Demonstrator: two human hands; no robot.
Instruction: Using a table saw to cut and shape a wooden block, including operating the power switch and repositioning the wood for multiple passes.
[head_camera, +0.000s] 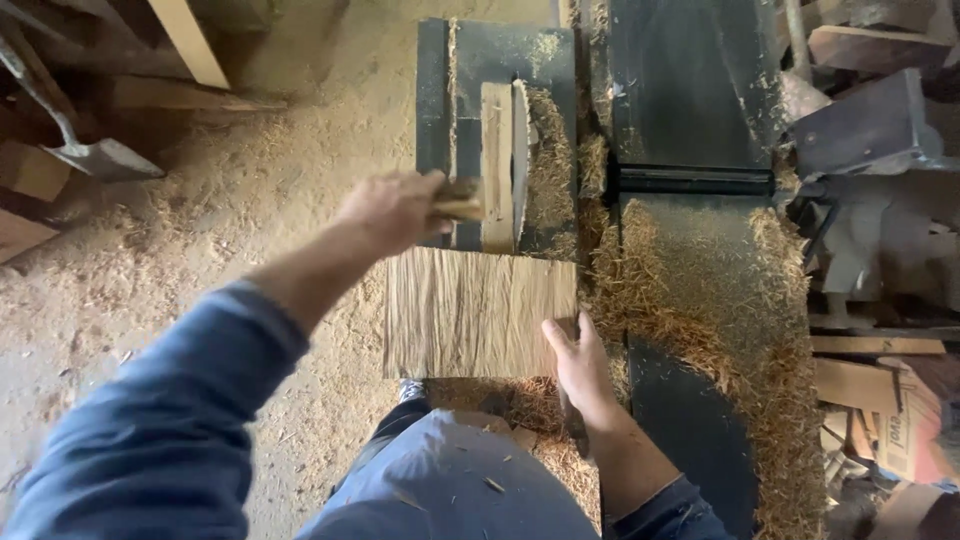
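The scene is lit by soft, warm daylight, brightest on the sawdust floor (300, 130) at far left. No glare is seen. Deep shadow is held at the far left corner and along the cluttered right edge. The left hand (395, 210) is smeared by motion blur, while the board (470, 315) is rendered fairly sharp. The near blue sleeve (160, 430) is soft and stretched by wide-angle distortion.

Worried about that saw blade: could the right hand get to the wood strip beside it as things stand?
Probably not safely: the right hand rests on the board's near corner, and the blade stands right against the strip.
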